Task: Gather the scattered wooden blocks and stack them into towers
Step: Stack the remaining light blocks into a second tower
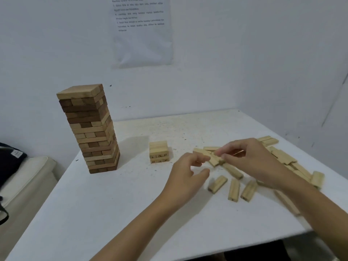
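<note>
Two hands met over scattered pale wooden blocks [233, 189] on a flat white table [113, 204].
The right hand [250, 159] pinched one pale rectangular wooden block [202, 152] in its fingertips, while the left hand [188, 172], fingers curled, touched the block's other end; whether it gripped could not be told. The loose pieces lay beneath and right of both hands. A short pale block stack [158, 152] and a tall brown-and-tan block tower [88, 129] stood to their left.
</note>
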